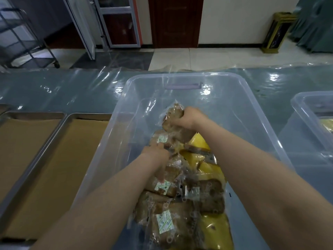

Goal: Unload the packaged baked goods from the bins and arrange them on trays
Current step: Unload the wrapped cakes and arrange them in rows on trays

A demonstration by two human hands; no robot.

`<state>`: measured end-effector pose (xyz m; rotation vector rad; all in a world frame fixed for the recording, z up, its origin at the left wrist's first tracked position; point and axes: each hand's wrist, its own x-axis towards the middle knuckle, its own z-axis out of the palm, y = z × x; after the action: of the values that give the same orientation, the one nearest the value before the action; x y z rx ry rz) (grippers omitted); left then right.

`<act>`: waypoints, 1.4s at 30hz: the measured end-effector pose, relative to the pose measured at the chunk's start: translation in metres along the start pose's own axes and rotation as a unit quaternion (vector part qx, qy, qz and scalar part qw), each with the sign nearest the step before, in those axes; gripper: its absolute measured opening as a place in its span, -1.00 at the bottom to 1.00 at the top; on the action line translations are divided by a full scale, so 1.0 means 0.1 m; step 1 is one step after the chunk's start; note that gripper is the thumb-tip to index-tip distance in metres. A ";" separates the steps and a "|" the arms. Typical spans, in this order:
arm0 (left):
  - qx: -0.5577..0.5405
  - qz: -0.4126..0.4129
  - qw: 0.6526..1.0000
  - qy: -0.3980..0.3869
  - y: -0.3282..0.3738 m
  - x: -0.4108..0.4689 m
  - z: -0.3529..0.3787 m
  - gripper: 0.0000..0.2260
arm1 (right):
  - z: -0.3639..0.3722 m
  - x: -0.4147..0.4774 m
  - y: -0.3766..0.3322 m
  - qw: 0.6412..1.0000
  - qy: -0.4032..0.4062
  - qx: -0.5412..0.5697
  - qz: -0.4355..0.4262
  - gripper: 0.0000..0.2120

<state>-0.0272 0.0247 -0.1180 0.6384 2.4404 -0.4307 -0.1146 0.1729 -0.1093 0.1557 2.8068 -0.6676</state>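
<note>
1. One head-worn wide-angle view looks forward and steeply down from above the person's forearms.
2. It sits close over the clear bin (183, 82) on the tabletop (54, 91), edges bowed by the lens.
3. Farther off, it faces the floor (198, 58) and a dark door (175, 22).

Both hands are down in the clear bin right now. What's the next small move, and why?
Probably lift the right hand with the brown packaged loaf it grips, up over the clear bin's left wall toward the nearer paper-lined tray. That tray shows no packages yet, and the loaf is already raised above the pile. The left hand is only reaching into the pile.
</note>
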 end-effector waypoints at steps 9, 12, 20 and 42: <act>0.022 -0.008 0.999 -0.032 0.02 -0.05 -0.07 -0.35 | 0.49 0.09 -0.07 0.997 -0.052 -0.059 -0.025 -0.46; 0.021 -0.016 0.999 -0.028 0.01 -0.10 -0.18 -0.36 | 0.38 0.07 -0.12 0.997 -0.055 -0.056 -0.023 -0.37; -0.005 0.011 1.000 0.000 -0.04 -0.46 -0.48 -0.45 | -0.31 -0.34 0.07 0.995 -0.014 -0.098 -0.010 -0.67; -0.082 0.030 0.996 0.009 -0.17 -0.66 -0.25 -0.48 | 0.24 -1.51 0.29 0.921 -0.276 -0.274 0.006 -0.18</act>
<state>-0.0001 -0.0012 -0.0563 0.6454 2.4356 -0.1995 0.0403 0.1810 -0.1020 -0.1082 2.3190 0.0979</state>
